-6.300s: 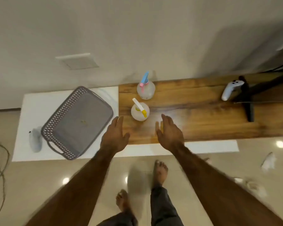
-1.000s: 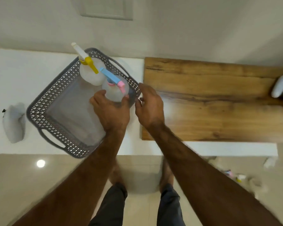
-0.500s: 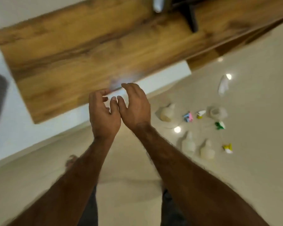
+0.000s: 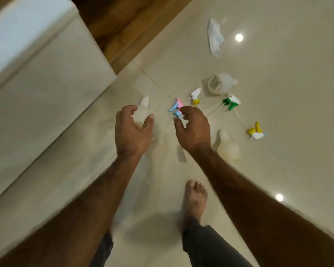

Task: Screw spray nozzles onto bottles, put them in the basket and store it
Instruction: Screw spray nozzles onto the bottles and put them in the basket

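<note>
Loose bottles and nozzles lie on the tiled floor. My left hand (image 4: 132,130) hovers, fingers curled apart, over a translucent bottle (image 4: 142,110) standing upright. My right hand (image 4: 193,128) reaches over a pink and blue nozzle (image 4: 175,107), fingertips at it; whether it grips is unclear. To the right are a white and yellow nozzle (image 4: 195,96), a green and white nozzle (image 4: 231,103), a yellow and white nozzle (image 4: 256,131), a bottle on its side (image 4: 219,83) and another bottle (image 4: 228,146). The basket is out of view.
A white cabinet side (image 4: 42,89) and the wooden shelf edge (image 4: 123,26) rise at the left and top. A crumpled white cloth (image 4: 215,38) lies on the floor beyond the parts. My bare foot (image 4: 194,199) stands below my hands.
The view has swung from the basket on the shelf down to the floor. Both hands let go of the bottle in the basket and have moved down over the loose parts.
</note>
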{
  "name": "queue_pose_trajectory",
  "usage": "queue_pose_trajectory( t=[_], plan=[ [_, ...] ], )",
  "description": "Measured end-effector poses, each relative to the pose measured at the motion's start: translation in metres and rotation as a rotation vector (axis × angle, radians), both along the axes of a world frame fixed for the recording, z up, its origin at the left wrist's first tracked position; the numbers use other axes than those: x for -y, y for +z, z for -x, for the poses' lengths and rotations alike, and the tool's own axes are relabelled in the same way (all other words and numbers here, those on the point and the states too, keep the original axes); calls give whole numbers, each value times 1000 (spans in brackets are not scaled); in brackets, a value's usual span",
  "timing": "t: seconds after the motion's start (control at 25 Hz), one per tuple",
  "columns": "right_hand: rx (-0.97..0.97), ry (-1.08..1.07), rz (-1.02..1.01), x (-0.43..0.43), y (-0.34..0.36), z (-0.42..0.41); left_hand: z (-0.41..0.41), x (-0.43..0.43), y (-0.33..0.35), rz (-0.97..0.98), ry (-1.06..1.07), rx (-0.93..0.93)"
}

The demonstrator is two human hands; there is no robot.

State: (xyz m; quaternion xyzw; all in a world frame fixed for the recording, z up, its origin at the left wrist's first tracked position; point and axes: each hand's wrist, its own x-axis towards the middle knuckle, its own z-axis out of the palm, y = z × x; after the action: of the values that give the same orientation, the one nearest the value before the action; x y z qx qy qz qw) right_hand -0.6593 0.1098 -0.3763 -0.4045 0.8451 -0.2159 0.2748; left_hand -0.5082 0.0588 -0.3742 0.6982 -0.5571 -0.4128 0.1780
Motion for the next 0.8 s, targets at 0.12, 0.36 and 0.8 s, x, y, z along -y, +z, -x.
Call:
queue_pose_trajectory(
  t=[0.12,0.36,0.8],
  plan=[
    [166,-271,-285,9,-74,19,-15,-4,-76,-229,169,75],
    [409,-725,-375,40,-187,30,1,27,-164,-264,162,86],
    [689,-926,13,70,-181,47,-42,12,-172,-220,42,2]
  ],
)
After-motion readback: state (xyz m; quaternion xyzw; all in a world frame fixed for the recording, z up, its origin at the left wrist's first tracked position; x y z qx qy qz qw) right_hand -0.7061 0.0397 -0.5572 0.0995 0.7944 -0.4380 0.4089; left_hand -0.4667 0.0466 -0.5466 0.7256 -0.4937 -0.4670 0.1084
